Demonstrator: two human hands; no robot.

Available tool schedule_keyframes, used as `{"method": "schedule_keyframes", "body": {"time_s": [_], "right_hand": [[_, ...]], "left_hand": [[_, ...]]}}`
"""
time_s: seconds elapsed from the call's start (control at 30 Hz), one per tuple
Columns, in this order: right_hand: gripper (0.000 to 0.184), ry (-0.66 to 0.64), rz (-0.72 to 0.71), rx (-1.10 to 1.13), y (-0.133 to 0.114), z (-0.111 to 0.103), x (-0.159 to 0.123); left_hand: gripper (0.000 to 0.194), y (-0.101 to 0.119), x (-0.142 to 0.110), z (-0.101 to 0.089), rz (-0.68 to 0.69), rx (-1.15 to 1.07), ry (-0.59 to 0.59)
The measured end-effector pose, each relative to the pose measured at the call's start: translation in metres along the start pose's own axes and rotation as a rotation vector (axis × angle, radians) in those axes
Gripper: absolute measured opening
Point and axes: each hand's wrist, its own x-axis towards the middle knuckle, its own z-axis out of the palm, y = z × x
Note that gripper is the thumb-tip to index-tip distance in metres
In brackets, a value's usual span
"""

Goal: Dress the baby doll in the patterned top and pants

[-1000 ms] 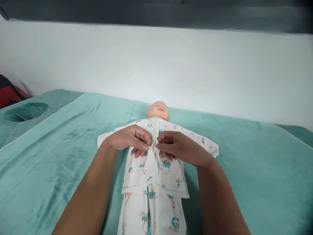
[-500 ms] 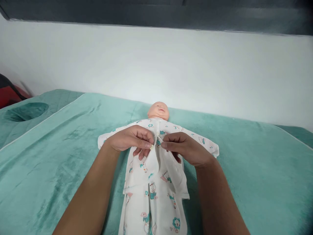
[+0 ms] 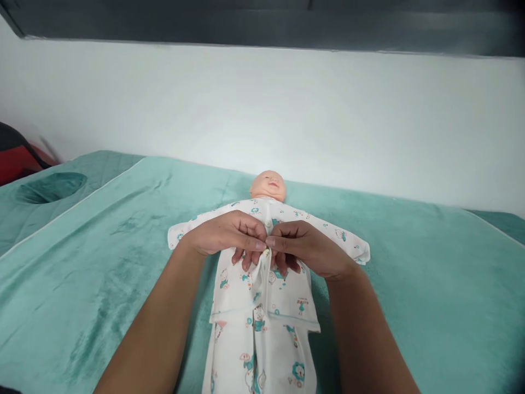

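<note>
A baby doll (image 3: 268, 185) lies on its back on a teal blanket (image 3: 102, 262), head away from me. It wears a white printed shirt (image 3: 287, 298) and matching trousers (image 3: 262, 361). My left hand (image 3: 225, 235) and my right hand (image 3: 305, 246) meet over the doll's chest. Both pinch the two front edges of the shirt together at a small button, fingertips touching. The shirt's lower front lies closed and flat.
The blanket covers a padded table with a round face hole (image 3: 51, 187) at the far left. A white wall (image 3: 262, 115) runs behind. Something red and black (image 3: 14, 156) sits at the left edge.
The right shirt flap, held out half a second ago, now lies flat. My hands have come together over the chest, pressing the two front edges at the button.
</note>
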Motion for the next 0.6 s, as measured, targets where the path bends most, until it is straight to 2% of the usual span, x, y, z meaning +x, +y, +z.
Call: {"method": "schedule_keyframes", "body": {"time_s": [0.3,0.6], "right_hand": [[0.028,-0.007,-0.011,0.011,0.0006,-0.0023,-0.0035],[0.023,-0.026,-0.023,0.032,0.006,-0.006,-0.0012]], "left_hand": [[0.015,0.0031,-0.0014,0.0019,-0.063,0.032,0.031],[0.017,0.0019,-0.0015,-0.0003,-0.037,0.047,-0.017]]}}
